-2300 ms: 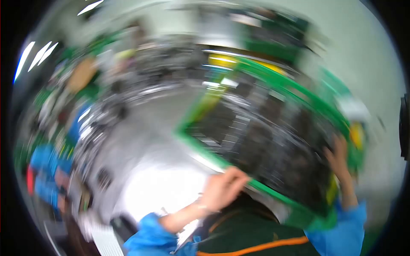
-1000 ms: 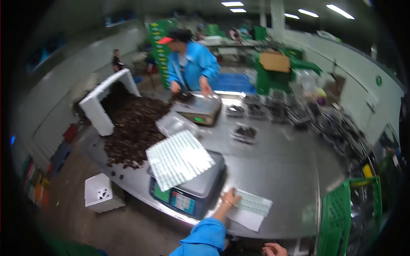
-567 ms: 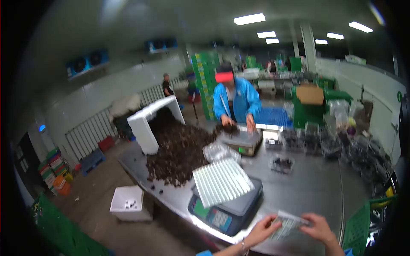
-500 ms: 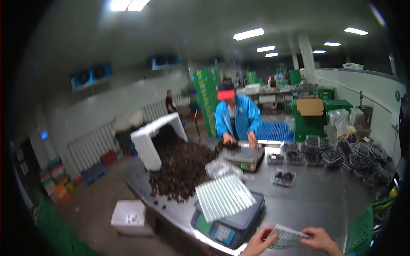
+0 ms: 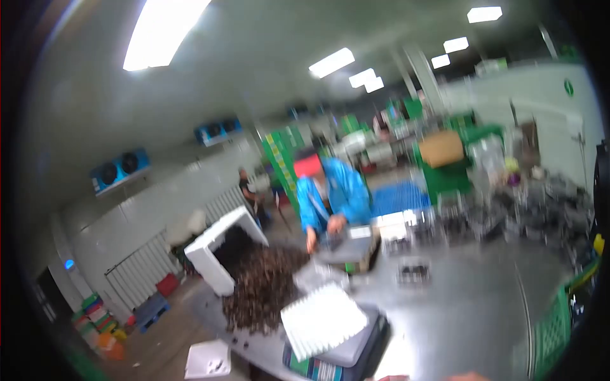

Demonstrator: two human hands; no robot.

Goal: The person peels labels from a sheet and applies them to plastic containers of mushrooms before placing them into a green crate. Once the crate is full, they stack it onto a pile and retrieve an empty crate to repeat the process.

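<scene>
Only slivers of my left hand (image 5: 391,378) and my right hand (image 5: 469,376) show at the bottom edge, blurred, with their fingers mostly cut off. Whatever they hold is out of sight. Nearest to my left hand is a digital scale (image 5: 375,346) with a white sheet marked in rows (image 5: 323,320) lying across it. Behind the scale is a crumpled clear plastic bag (image 5: 318,277). A heap of small dark brown pieces (image 5: 264,286) spreads from a tipped white foam box (image 5: 213,267) on the metal table (image 5: 457,305).
Across the table a co-worker in a blue jacket (image 5: 346,193) leans over a second scale (image 5: 348,251). A clear tub with dark contents (image 5: 413,272) stands mid-table. Many clear tubs (image 5: 540,209) crowd the right. A green crate (image 5: 551,343) stands at the right edge; a white box (image 5: 208,360) sits below left.
My view has tilted and risen, so my hands and the lined sheet between them have dropped almost out of frame. The co-worker's hands have shifted left toward the heap.
</scene>
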